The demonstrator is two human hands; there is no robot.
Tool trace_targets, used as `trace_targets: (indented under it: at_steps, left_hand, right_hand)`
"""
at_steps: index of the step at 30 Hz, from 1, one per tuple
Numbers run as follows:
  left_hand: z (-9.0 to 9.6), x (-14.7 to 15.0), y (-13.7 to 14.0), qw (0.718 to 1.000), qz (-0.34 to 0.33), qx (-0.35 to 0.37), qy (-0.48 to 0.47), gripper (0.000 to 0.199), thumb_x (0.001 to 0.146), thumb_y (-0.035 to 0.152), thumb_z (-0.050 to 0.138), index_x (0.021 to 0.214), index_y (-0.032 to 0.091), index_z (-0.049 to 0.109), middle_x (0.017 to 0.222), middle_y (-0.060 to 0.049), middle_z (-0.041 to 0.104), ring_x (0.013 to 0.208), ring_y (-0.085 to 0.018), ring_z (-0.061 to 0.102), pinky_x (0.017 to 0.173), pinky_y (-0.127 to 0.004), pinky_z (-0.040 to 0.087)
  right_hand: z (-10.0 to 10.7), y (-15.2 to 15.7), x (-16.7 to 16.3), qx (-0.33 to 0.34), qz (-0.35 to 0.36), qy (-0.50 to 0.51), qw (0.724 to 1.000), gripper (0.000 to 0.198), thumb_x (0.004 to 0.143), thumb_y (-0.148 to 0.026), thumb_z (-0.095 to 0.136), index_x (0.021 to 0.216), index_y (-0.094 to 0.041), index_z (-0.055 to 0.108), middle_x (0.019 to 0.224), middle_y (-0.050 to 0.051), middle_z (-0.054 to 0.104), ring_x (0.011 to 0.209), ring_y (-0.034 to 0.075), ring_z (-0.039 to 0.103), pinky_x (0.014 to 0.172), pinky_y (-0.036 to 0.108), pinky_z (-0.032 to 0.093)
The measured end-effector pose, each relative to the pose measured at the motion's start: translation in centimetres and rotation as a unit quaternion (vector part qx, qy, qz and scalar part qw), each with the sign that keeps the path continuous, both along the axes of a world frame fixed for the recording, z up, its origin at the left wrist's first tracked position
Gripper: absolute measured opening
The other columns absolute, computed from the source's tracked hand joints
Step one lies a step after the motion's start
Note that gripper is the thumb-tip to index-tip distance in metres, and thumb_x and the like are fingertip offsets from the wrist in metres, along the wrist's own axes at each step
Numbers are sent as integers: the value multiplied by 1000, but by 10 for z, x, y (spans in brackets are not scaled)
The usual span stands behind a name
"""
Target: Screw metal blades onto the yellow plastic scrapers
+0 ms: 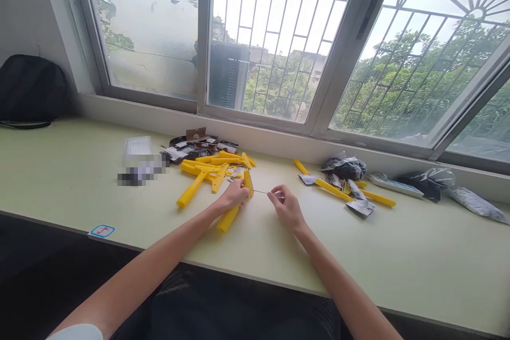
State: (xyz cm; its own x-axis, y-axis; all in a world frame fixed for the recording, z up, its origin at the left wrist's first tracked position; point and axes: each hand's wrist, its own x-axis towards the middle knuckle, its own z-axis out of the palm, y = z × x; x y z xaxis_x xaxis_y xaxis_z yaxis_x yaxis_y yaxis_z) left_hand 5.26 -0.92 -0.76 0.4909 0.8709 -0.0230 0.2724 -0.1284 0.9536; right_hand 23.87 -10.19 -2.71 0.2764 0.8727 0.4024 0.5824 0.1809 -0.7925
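Head: hands (288,207) inside table edge (255,276), rod (261,192) between.

My left hand (234,195) grips a yellow tool (228,220); my right hand (287,207) pinches a thin rod (261,192) at its head, above the counter (147,204).

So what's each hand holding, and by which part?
Left hand: a yellow tool, near its head. Right hand: a thin-shafted tool, by its handle.
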Motion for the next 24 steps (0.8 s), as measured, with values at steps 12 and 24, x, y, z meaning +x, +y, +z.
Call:
trace_targets:
  at_steps: [12, 24]
  left_hand:
    - [6, -1, -6, 1000, 6, 8, 17, 12, 75, 15, 59, 81, 18, 49, 62, 1, 54, 46, -13, 52, 39, -22, 43]
    - [0, -3, -3, 999, 11, 34, 35, 14, 77, 23, 60, 84, 18, 49, 64, -1, 55, 51, -14, 54, 41, -23, 45]
  right_hand:
    - [2, 0, -3, 48, 2, -1, 999, 43, 86, -64, 61, 92, -22, 59, 81, 3, 65, 68, 18, 56, 63, 29, 43]
    - [1, 0, -5, 40, 16, -18, 999, 31, 89, -52, 59, 91, -21, 60, 86, 5, 66, 74, 19, 59, 67, 30, 44]
